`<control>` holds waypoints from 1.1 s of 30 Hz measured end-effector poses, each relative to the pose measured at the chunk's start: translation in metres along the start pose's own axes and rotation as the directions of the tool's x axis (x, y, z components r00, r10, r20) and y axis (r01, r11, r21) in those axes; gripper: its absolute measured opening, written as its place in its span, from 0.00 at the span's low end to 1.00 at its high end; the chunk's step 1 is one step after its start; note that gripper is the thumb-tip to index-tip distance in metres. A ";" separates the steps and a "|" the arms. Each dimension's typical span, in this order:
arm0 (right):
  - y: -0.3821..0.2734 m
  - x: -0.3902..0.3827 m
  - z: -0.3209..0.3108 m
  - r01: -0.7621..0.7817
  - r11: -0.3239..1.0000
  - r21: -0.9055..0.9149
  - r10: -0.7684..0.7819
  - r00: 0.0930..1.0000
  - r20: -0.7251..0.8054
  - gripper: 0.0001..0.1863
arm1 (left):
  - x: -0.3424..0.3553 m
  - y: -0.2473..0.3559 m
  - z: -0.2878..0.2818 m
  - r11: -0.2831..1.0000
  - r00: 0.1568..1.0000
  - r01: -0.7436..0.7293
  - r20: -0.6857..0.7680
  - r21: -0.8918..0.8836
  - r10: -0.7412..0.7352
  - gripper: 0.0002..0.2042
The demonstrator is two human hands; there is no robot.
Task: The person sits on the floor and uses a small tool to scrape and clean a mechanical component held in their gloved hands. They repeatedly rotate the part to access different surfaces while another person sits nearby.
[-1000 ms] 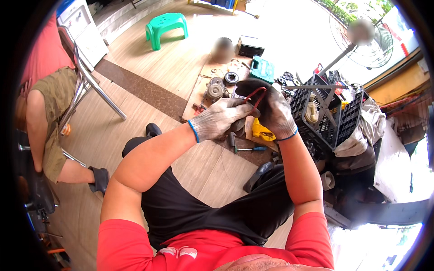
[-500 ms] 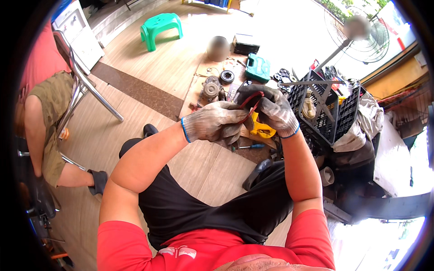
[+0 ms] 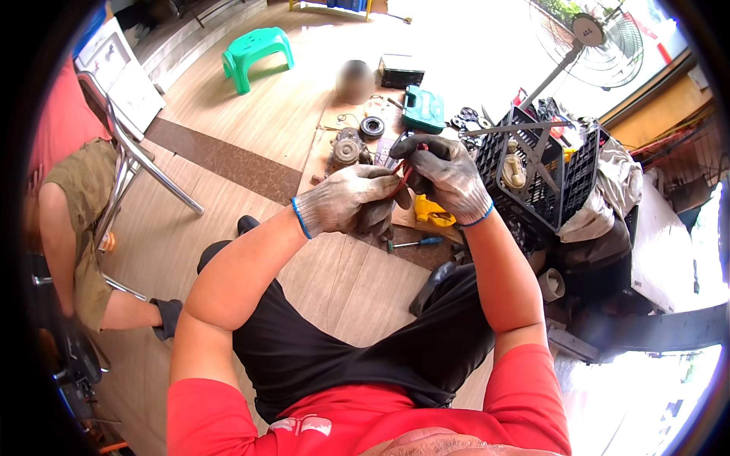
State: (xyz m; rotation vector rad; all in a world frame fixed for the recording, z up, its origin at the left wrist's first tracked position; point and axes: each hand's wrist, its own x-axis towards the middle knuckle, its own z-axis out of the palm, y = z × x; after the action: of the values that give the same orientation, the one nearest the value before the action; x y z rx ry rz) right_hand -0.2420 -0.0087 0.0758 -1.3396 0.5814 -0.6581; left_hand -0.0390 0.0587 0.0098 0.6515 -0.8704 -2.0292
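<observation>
Both my hands wear grey-white work gloves with dark, dirty fingers and blue cuffs. A thin red wire (image 3: pixel 405 173) runs between them. My left hand (image 3: pixel 346 199) is closed, pinching the wire between thumb and fingers. My right hand (image 3: pixel 447 173) is closed too, with its fingertips on the wire's upper part. Beyond my hands sits a round metal motor-like part (image 3: pixel 347 151) on a board, with a black ring (image 3: pixel 372 127) beside it. Just below my right hand a yellow tool (image 3: pixel 433 213) lies on a board. Nearer to me is a screwdriver (image 3: pixel 417 243) with a blue handle.
A black plastic crate (image 3: pixel 563 186) full of parts stands at right, near a standing fan (image 3: pixel 585 30). A teal case (image 3: pixel 423 108) and a black battery-like box (image 3: pixel 401 71) lie ahead. Far left are a green stool (image 3: pixel 257 52) and a seated person (image 3: pixel 72 190) by a metal chair.
The red wire's loop, raised and wide before, now shows smaller and lower between my fingers. My hands have shifted slightly left, and more of the screwdriver shows.
</observation>
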 end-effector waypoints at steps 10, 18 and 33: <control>0.013 0.006 -0.030 0.102 0.992 0.076 -0.112 0.984 0.137 0.25 | 0.006 0.001 0.004 0.957 0.958 -0.112 -0.227 0.268 0.175 0.15; 0.008 0.009 -0.015 0.055 0.931 -0.361 -0.035 0.997 0.062 0.17 | -0.012 0.019 0.019 0.865 0.965 0.014 -0.233 0.501 0.119 0.15; 0.022 0.014 -0.020 0.122 0.704 -0.700 -0.181 0.983 -0.010 0.13 | -0.003 0.012 0.010 0.674 0.907 0.094 -0.342 0.733 0.245 0.17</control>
State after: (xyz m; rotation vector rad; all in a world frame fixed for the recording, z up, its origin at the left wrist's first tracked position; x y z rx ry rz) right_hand -0.2448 -0.0302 0.0508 -2.1056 0.8394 -0.6499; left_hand -0.0388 0.0597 0.0253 1.4114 -1.4280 -1.3002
